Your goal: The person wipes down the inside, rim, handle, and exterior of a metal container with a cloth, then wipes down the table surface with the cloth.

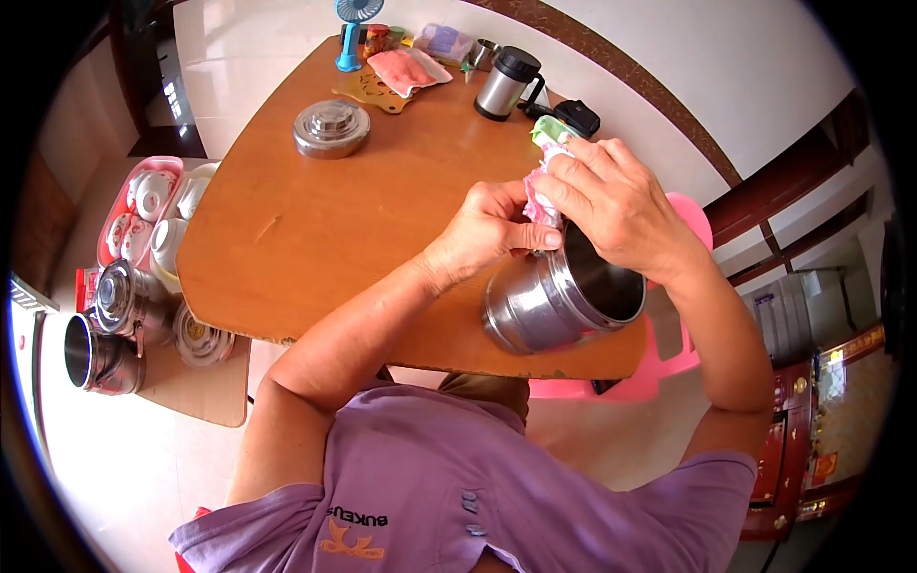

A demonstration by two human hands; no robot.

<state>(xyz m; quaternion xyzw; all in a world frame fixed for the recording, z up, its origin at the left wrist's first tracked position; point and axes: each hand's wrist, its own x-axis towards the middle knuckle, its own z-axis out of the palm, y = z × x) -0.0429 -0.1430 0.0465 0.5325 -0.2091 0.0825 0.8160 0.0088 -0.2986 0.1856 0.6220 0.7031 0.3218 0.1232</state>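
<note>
A shiny steel pot (540, 306) stands tilted near the table's front right edge, its open mouth turned to the right. My left hand (492, 229) is closed on a pink and white cloth (543, 196) at the pot's upper rim, thumb against the cloth. My right hand (611, 196) has its fingers bent over the same cloth, just above the pot's mouth. Part of the cloth is hidden between the hands. Farther back on the table lies a round steel lid (331, 128).
Along the wooden table's (315, 239) back are a blue fan (351, 48), a pink packet (406, 69), a steel mug (507, 84) and a black pouch (577, 117). At left are bowls in a pink basket (105, 215) and steel pots (105, 353). A pink chair (673, 353) stands right.
</note>
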